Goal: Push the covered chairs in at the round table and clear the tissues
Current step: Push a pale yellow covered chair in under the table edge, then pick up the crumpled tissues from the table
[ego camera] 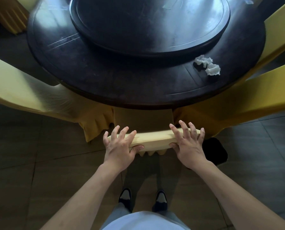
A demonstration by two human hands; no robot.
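**Chair top rail — both hands on**

Left to right: yellow-covered chair (pixel 30 90) at table's left. My left hand (pixel 120 146) w/ fingers spread over the middle chair (pixel 155 140) top rail, thumb tucked under. My right hand (pixel 187 143) same — spread fingers on top, thumb under. Seat sits under round table (pixel 105 77) edge. Two crumpled tissues (pixel 208 64) on tabletop, right side. Another covered chair (pixel 254 97) far right.

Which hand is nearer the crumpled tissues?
Right. The right hand grips the chair back's top edge below the crumpled tissues, slightly to their left; the left hand grips the same edge farther left.
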